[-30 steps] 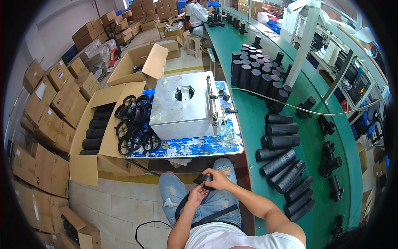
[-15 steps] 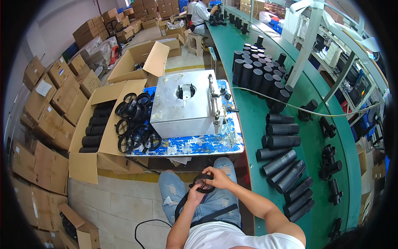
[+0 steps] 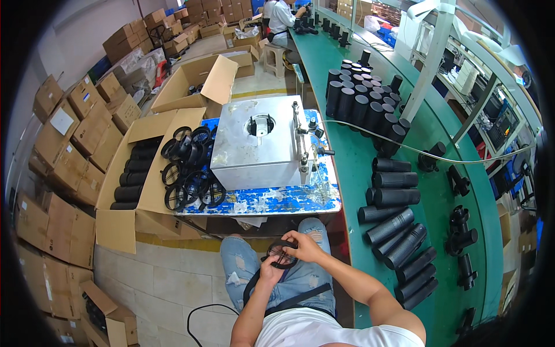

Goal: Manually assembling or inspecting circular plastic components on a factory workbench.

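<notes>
Over my lap I hold a black plastic ring with crossing inner ribs, its open face tilted up toward me. The fingers of my left hand grip its lower left rim. My right hand pinches the upper right rim between thumb and fingers. Beyond my knees, a silver metal box with a round hole and dark prongs inside stands on a worn blue-and-white table. Left of that box lies a heap of similar black rings.
On the green bench at right stand many upright black cylinders, with textured black tubes lying nearer. An open carton of black tubes sits left of the table. Stacked cartons line the left side. A co-worker sits far ahead.
The ring has turned in my hands, so its ribbed face shows more openly. Both hands stay at nearly the same place. The dark prongs in the box's hole now show more clearly.
</notes>
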Demonstrator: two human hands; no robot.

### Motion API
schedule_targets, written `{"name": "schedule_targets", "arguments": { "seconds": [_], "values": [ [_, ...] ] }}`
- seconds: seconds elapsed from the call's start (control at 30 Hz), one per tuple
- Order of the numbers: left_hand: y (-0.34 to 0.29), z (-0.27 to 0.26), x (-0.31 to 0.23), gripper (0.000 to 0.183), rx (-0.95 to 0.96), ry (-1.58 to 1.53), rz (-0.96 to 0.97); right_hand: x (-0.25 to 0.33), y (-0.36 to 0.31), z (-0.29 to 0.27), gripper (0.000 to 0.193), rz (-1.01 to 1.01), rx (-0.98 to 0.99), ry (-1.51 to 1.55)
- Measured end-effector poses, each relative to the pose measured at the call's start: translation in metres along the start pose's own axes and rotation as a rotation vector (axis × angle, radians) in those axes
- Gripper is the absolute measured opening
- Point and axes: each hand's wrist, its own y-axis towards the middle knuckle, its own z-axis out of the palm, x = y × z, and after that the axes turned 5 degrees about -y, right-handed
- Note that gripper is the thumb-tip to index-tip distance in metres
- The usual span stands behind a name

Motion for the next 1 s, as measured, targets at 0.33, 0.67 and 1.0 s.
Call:
{"name": "schedule_targets", "arguments": {
  "seconds": [0.33, 0.67, 1.0],
  "values": [
    [-0.004, 0.006, 0.000, 0.035, -0.009, -0.041, 0.005, -0.005, -0.002, 0.007, 0.044, -0.127, 0.042, -0.006],
    [-0.001, -0.013, 0.001, 0.030, -0.041, -0.047, -0.059, -0.005, -0.004, 0.008, 0.060, -0.059, 0.169, -0.114],
    [0.004, -0.023, 0.004, 0.043, -0.025, -0.016, -0.070, -0.005, -0.005, 0.007, 0.060, -0.034, 0.178, -0.171]
  ]
}}
